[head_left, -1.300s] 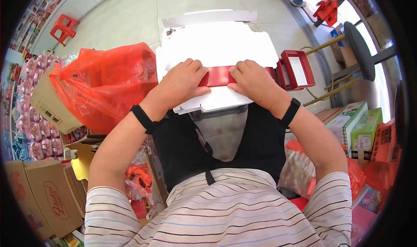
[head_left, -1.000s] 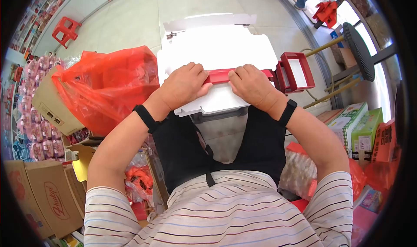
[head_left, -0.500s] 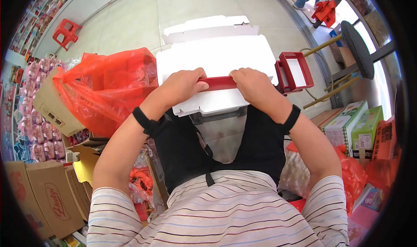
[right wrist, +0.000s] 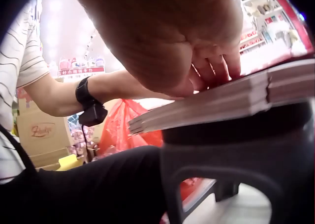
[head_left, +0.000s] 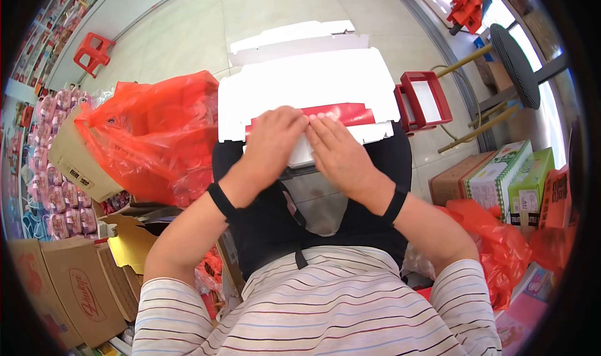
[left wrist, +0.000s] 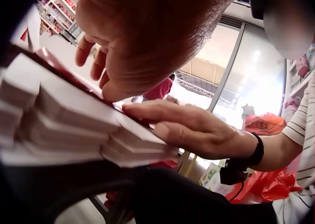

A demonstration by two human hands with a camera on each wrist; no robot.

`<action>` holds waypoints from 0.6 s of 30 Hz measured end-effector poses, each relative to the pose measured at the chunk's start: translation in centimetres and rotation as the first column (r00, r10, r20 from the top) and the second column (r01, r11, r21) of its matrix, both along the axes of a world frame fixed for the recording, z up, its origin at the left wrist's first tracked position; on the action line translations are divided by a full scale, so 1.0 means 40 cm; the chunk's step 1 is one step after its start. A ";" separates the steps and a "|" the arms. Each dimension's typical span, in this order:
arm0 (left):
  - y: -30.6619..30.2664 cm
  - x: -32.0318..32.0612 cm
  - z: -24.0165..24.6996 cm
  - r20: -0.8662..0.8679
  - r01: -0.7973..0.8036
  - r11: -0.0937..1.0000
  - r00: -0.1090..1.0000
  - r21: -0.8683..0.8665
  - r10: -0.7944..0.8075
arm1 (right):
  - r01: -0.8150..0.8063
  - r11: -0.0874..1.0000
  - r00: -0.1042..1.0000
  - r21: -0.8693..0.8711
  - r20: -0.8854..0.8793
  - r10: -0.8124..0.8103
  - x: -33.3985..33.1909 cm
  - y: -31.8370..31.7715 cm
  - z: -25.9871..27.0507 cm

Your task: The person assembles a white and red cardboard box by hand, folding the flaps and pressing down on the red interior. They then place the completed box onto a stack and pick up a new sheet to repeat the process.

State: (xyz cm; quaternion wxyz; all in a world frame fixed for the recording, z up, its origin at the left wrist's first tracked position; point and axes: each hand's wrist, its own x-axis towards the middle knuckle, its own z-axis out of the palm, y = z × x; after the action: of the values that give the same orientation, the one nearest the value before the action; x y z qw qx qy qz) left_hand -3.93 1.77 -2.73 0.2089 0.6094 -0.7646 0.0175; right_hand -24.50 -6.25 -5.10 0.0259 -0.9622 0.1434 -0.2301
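The shiny red flat strip [head_left: 354, 113] lies across the white card stack [head_left: 307, 77], close to its near edge. It looks like the strip is being pressed down smooth. I think the next move needs soft, even pushing so it does not slip. The left hand [head_left: 269, 146] and right hand [head_left: 343, 161] touch it with fingers close together, not pinching. A grey plastic stool [right wrist: 236, 157] is under the card. A see-through red plastic bag [head_left: 169, 121] is by the left edge.
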 end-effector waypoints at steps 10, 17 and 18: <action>0.100 -0.022 0.003 0.018 -0.099 0.985 0.995 0.140 0.097 | 0.059 0.986 0.998 0.155 -0.027 -0.055 -0.059 0.010 0.039; 0.118 -0.009 0.006 -0.005 -0.167 0.981 0.986 0.103 0.168 | 0.184 0.976 0.982 0.116 -0.055 -0.179 -0.157 -0.038 0.042; 0.105 -0.011 0.011 0.004 -0.173 0.979 0.985 0.103 0.174 | 0.187 0.976 0.982 0.114 -0.039 -0.184 -0.156 -0.038 0.041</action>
State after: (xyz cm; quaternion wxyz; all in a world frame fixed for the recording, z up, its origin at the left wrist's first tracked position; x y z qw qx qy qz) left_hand -4.35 5.98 -2.31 0.1768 0.6838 -0.7079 -0.0055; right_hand -30.76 -7.76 -3.45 0.0588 -0.9446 0.2461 -0.2089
